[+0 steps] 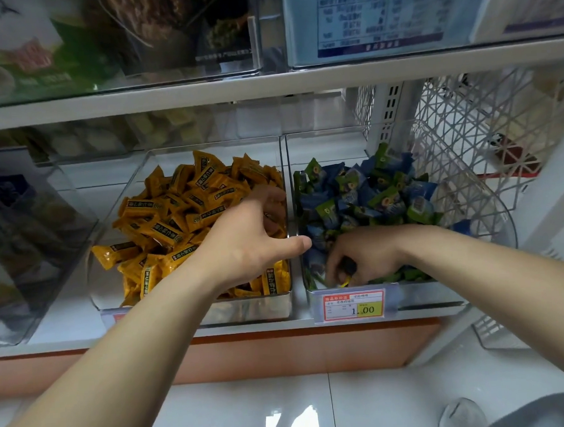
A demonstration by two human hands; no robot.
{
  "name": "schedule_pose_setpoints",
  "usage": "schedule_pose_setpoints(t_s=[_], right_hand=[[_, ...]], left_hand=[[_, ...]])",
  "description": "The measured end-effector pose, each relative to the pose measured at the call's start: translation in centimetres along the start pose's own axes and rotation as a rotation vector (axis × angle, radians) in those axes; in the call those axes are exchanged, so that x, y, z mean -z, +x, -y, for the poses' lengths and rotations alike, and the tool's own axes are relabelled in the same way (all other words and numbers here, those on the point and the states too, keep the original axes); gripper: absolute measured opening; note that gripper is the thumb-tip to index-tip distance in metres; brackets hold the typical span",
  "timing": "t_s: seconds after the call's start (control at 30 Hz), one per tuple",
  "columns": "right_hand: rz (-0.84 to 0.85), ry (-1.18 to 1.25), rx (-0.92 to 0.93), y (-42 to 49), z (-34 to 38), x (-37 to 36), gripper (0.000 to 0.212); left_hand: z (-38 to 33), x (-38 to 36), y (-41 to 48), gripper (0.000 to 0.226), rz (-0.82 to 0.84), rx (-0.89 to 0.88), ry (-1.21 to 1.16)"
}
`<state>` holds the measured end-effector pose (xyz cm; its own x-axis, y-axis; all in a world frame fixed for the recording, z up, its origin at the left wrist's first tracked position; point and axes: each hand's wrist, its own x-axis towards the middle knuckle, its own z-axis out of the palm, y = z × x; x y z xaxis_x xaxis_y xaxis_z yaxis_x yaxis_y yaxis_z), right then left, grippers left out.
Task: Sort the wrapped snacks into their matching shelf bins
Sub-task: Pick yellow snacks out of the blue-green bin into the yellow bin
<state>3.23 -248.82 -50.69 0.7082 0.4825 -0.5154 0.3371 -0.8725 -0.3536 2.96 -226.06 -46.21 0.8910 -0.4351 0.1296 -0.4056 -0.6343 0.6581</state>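
2 clear bins sit side by side on the shelf (66, 325). The left hand (243, 245) hovers over the left bin (247, 309), thumb stuck out wide, fingers bent down into the yellow snacks (175, 213): glossy orange-yellow wrappers with dark label bands, heaped beyond and beneath it. I cannot tell if it holds one. The right hand (366, 257) digs into the right bin (427, 292), fingers curled and pinching a yellow sliver (344, 281) at the front wall. Blue and green snacks (365, 188) pile up beyond its knuckles. A price tag (354, 306) hangs just below it.
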Motion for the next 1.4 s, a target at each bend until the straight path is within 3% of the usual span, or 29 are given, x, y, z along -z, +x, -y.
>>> schedule_pose_setpoints(t_s=[0.1,0.17,0.27,0.37,0.53,0.63,0.77,0.87,0.97,1.07,1.17,1.3,1.4], right_hand=[[-0.025,0.017,-0.011,-0.4,0.4,0.3,0.017],[-0.141,0.094,-0.011,-1.3,0.6,1.2,0.020],[-0.381,0.355,0.024,-3.5,0.8,2.6,0.019],[-0.597,0.589,0.119,-5.1,1.1,2.7,0.020],[-0.722,1.080,0.301,-6.0,1.7,2.3,0.030],[-0.878,0.914,0.146,-6.3,0.3,2.4,0.026],[-1.053,0.605,-0.150,-6.6,-2.9,2.2,0.049],[-0.992,0.338,-0.311,-6.2,-4.8,2.1,0.054],[-0.858,0.123,-0.329,-5.1,-4.8,2.1,0.060],[-0.700,0.064,-0.222,-2.9,-4.1,1.8,0.072],[-0.508,0.048,-0.300,-0.1,-3.2,1.0,0.086],[-0.461,-0.039,-0.400,2.0,-2.8,0.8,0.101],[-0.431,-0.074,-0.377,2.7,-2.3,1.0,0.098]], left_hand=[[-0.1,0.1,-0.1,0.080,0.003,-0.009,-0.005],[0.0,0.3,-0.1,0.080,0.015,-0.002,-0.001],[-0.3,0.4,0.0,0.070,-0.030,-0.008,0.071],[-1.9,0.4,0.1,0.057,-0.171,-0.138,0.106],[-4.3,-0.3,-0.1,0.023,-0.180,-0.272,-0.017],[-3.0,0.8,0.3,0.018,-0.270,-0.158,0.066],[-0.4,2.1,0.6,0.026,-0.327,0.030,0.270],[-0.6,0.9,0.8,0.041,-0.307,0.003,0.237],[-0.7,-1.1,1.2,0.056,-0.198,0.006,0.217],[-0.4,-2.1,1.6,0.059,-0.194,0.041,0.220],[-0.4,-2.4,1.7,0.067,-0.215,0.027,0.188],[-0.2,-2.6,1.6,0.068,-0.228,0.014,0.159],[0.0,-2.8,1.5,0.066,-0.241,-0.005,0.151]])
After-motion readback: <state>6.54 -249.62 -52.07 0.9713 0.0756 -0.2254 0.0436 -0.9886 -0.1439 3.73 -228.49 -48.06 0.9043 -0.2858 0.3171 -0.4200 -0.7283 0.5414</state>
